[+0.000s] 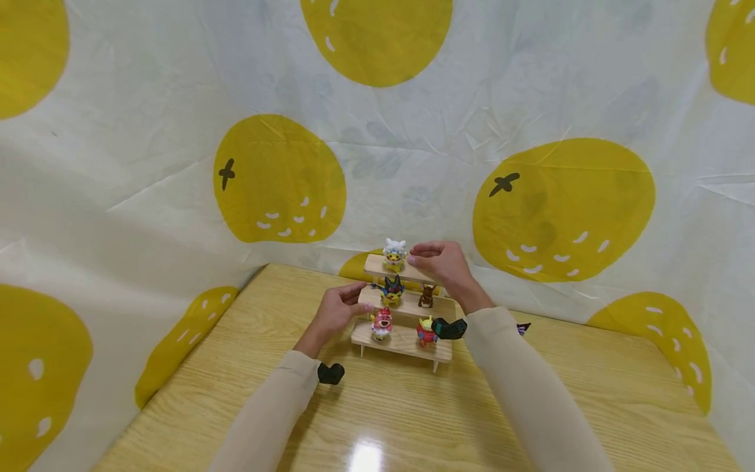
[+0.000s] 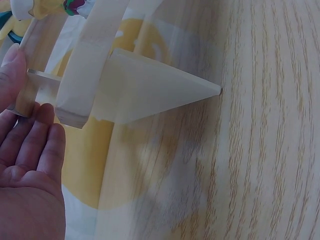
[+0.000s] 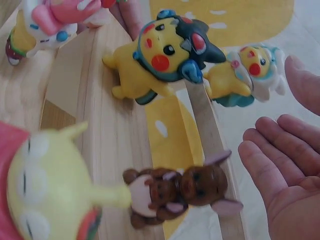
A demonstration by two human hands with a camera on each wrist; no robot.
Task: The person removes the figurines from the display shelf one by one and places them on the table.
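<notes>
While the stepped wooden shelf (image 1: 407, 305) stands on the tabletop (image 1: 531, 406), the left hand (image 1: 337, 309) rests relaxed fingers against its left end, and the right hand (image 1: 441, 261) hovers loosely spread beside the white-capped figurine (image 1: 394, 254) on top.

5 figures (image 1: 392, 289) on stepped shelf (image 1: 403, 341), shelf on table (image 1: 590, 393)

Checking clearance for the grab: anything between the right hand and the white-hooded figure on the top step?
No. In the right wrist view, only bare cloth shows between the right hand and the white-hooded figure; the fingers are open and hold nothing.
</notes>
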